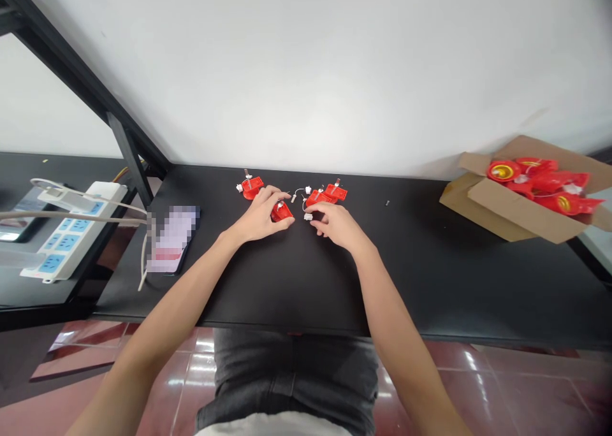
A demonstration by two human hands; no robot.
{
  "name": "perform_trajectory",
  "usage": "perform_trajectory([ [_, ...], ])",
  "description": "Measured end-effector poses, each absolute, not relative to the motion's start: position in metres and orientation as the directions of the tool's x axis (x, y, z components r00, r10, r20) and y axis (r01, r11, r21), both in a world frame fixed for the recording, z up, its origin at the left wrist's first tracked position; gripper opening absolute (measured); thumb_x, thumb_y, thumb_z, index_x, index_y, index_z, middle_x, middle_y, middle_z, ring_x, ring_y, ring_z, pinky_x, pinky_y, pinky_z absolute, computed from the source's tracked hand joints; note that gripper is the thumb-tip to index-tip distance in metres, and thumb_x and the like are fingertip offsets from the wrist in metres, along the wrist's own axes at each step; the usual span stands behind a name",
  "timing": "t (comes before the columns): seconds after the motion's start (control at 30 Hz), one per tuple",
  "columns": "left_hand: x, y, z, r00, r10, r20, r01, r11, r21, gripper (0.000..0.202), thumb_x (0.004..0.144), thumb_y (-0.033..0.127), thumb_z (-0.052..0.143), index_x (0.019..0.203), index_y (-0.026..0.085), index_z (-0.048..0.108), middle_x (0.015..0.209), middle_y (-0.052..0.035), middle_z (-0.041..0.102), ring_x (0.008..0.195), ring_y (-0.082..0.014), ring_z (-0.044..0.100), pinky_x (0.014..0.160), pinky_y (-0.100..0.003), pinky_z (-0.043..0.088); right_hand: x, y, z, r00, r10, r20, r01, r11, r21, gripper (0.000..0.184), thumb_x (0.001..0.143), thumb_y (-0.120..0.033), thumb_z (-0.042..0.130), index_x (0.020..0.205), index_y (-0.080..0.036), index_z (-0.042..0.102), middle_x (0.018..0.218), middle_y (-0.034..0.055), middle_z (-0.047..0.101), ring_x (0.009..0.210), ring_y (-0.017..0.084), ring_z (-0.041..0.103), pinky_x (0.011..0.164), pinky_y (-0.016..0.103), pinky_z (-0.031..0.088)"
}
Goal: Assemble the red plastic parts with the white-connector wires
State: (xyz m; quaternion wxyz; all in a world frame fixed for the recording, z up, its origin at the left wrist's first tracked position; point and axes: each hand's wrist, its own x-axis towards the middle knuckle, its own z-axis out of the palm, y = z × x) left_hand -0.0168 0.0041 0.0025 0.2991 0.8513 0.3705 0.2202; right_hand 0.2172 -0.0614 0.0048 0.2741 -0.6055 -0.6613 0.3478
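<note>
My left hand (265, 214) curves around a red plastic shell (281, 212), thumb on its near side and fingers on its far side. Between the thumb and index finger of my right hand (335, 224) sits a small white plastic piece (308, 217) with a thin white wire. Just beyond that hand lie two red shells with metal strips, one of them a flat red piece (336, 190). Another red part (251, 186) with a metal strip rests beyond my left hand. A white wired piece (308, 190) lies between the groups.
At the right, an open cardboard box (497, 210) holds several red plastic items with gold rings. A phone (173, 239) and white cables lie at the left, near a power strip (76, 232). A tiny metal piece (387, 203) lies on the black table (296, 283).
</note>
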Motion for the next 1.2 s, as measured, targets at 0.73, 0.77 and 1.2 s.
perform_trajectory([
  [0.73,-0.016,0.003,0.002,0.699,0.708,0.101,0.433,-0.531,0.729,0.06,0.086,0.041,0.069,0.14,0.023,0.053,0.132,-0.0114,0.052,0.12,-0.0279,0.056,0.112,-0.049,0.047,0.23,-0.062,0.021,-0.025,0.999,0.035,0.08,0.037,-0.996,0.032,0.084,-0.046,0.079,0.106,-0.022,0.076,0.112,0.0081,0.076,0.098,0.023,0.074,0.077,0.035,0.063],
  [0.77,-0.015,0.003,0.002,0.7,0.707,0.098,0.429,-0.526,0.735,0.061,0.086,0.041,0.069,0.141,0.022,0.052,0.131,-0.0113,0.052,0.119,-0.0272,0.057,0.111,-0.048,0.048,0.232,-0.062,0.021,-0.032,0.999,0.032,0.036,0.033,-0.999,0.033,0.084,-0.047,0.079,0.106,-0.022,0.076,0.109,0.0077,0.077,0.1,0.024,0.074,0.081,0.037,0.063],
  [1.2,-0.008,-0.006,0.0,0.744,0.654,0.138,0.315,-0.525,0.791,0.064,0.085,0.033,0.072,0.145,0.023,0.05,0.124,-0.0093,0.056,0.112,-0.0241,0.06,0.106,-0.046,0.052,0.23,-0.063,0.019,-0.143,0.983,-0.113,-0.151,-0.134,-0.979,0.036,0.08,-0.048,0.083,0.102,-0.021,0.077,0.094,0.0042,0.076,0.082,0.018,0.075,0.091,0.041,0.062],
])
